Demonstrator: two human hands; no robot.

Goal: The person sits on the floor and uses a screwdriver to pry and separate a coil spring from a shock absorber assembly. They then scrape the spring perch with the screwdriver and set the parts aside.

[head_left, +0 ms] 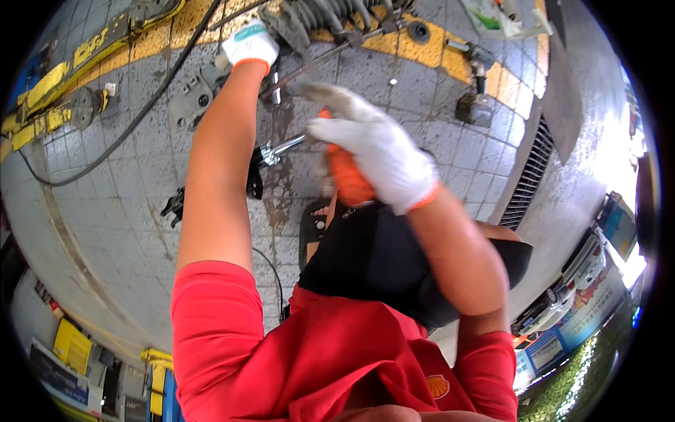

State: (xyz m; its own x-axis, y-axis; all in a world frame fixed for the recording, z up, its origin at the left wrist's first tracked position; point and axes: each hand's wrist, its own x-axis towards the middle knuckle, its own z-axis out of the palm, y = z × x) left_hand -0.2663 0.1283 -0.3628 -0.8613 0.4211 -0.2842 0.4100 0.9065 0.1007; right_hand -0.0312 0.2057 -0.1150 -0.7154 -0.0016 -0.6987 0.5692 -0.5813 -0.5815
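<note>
My left hand (252,46), in a white glove with an orange cuff, reaches far forward to the end of a suspension strut with a coil spring (329,14). Its fingers look curled, but whatever is in them is hidden. Just beside it a short shiny metal piece (276,88) points toward me. My gloved right hand (383,151), partly blurred, is curled over an orange object (349,177) above my lap; its kind is covered by the hand. A chrome rod (287,145) on a black part ends close to the right thumb.
A grey metal plate (191,97) lies left of my forearm. At the right stand a cordless power tool (480,67) and a black ring (418,32). Yellow lift arms (70,84) and a black cable (151,105) run along the left. A floor grate (529,176) is at the right.
</note>
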